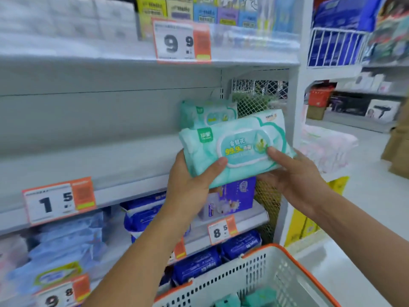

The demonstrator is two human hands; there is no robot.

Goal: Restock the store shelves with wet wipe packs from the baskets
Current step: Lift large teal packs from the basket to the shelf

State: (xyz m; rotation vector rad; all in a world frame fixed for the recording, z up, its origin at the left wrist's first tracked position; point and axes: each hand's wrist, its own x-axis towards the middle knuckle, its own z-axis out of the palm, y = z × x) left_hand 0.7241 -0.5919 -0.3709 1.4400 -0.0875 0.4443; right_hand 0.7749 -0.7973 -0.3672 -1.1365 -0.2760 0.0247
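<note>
A pale green wet wipe pack point(239, 138) with a white lid is held tilted in front of the middle shelf point(88, 165). My left hand point(190, 182) grips its lower left end and my right hand point(294, 180) grips its lower right end. Behind it, another green wipe pack point(205, 114) stands at the right end of that shelf. The white basket with an orange rim point(261, 271) sits at the bottom right, with green packs point(261, 296) inside.
Most of the middle shelf to the left is bare. Price tags point(59, 202) hang on the shelf edges. Blue and purple packs point(197, 264) fill the lower shelves. A white upright post point(296, 103) ends the shelf at the right, with an aisle beyond.
</note>
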